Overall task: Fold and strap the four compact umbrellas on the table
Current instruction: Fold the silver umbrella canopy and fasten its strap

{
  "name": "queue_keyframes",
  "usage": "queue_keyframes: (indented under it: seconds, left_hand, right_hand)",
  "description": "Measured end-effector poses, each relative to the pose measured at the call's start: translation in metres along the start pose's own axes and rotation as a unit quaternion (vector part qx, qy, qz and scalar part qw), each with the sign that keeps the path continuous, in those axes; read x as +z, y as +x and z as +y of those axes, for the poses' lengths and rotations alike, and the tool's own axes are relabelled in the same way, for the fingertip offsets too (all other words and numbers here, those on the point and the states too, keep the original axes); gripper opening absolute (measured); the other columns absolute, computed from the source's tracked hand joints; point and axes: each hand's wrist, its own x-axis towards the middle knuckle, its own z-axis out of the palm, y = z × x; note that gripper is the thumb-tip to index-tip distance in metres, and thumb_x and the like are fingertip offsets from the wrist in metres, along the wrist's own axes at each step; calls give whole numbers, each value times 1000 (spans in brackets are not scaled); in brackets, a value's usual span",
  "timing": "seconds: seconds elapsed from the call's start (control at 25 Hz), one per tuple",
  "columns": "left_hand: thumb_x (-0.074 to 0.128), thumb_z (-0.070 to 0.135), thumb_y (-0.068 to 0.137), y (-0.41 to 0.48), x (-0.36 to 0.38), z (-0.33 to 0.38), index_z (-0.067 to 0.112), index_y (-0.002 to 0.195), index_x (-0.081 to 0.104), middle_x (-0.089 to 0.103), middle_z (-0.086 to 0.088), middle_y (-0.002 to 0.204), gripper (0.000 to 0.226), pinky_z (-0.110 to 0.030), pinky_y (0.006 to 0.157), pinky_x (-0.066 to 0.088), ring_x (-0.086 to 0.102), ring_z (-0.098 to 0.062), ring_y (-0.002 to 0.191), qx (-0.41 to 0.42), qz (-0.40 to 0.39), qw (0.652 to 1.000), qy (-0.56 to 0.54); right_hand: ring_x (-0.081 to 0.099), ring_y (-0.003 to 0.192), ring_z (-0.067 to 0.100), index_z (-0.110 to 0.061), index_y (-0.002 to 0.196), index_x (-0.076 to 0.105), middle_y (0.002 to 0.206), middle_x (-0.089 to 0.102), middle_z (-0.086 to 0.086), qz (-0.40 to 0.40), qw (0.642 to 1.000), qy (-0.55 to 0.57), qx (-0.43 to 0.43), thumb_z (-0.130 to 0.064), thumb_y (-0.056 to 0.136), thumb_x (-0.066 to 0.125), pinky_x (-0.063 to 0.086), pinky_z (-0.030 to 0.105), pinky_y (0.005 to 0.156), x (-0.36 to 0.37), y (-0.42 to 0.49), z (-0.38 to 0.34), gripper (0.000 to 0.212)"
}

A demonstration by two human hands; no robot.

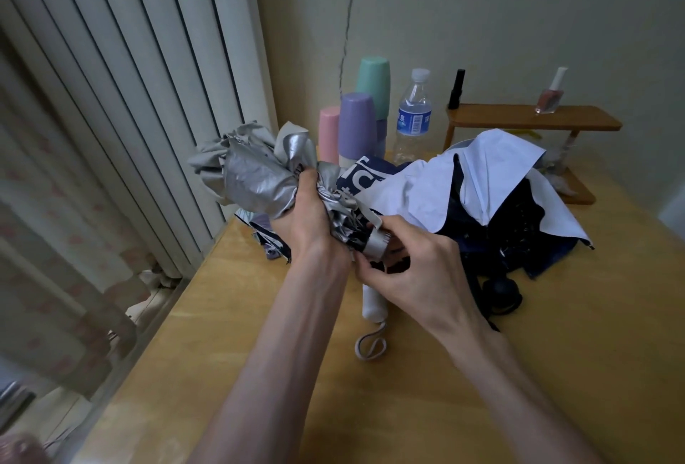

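Observation:
My left hand point(309, 211) grips the bunched canopy of a silver and grey umbrella point(255, 170), held above the wooden table point(259, 352). My right hand point(407, 270) pinches that umbrella's silver strap point(376, 241) near the handle end. Its white handle point(372, 306) with a loop cord point(370, 346) points down toward the table. Behind lies an unfolded umbrella with a white outside and black lining point(493, 185), over a navy umbrella with white lettering point(357, 176). A black round handle point(500, 293) rests to the right of my right hand. A patterned bit of canopy point(268, 241) shows under my left wrist.
Pink point(329, 137), purple point(357, 126) and mint point(374, 89) containers and a water bottle point(414, 111) stand at the back by the wall. A small wooden shelf point(533, 116) holds a black tube and nail polish. A radiator and curtain are on the left past the table's edge.

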Motion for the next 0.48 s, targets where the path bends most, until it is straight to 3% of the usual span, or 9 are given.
queue_keyframes:
  seconds: [0.08,0.24,0.36,0.48]
  left_hand:
    - [74,27,92,-1,0,1,5,97,70,70,-17,91,23,-44,79,59,68,-30,79,-20,3,1000,13]
    - [75,20,93,-10,4,4,3,85,69,70,-15,75,20,-40,68,58,66,-28,63,-18,0,999,45]
    - [85,15,83,-14,8,4,-4,106,73,75,-26,95,32,-48,77,60,70,-34,76,20,-28,998,44]
    - [84,22,85,-14,6,2,-1,114,74,76,-20,108,39,-38,75,62,71,-30,83,-26,-92,994,51]
  right_hand:
    - [58,62,14,-11,91,66,73,62,-6,29,994,-85,-66,-30,82,82,48,24,57,-1,-2,-3,26]
    - [47,52,13,-12,76,56,62,50,-5,45,979,-145,-135,-32,87,77,38,26,46,0,-6,-3,31]
    - [50,53,14,-9,80,60,65,52,-4,56,978,-138,-144,-31,93,72,40,24,49,-1,-5,0,28]
    - [59,59,17,-4,93,68,72,61,0,64,982,-127,-121,-30,95,66,51,27,53,-4,-4,5,26]
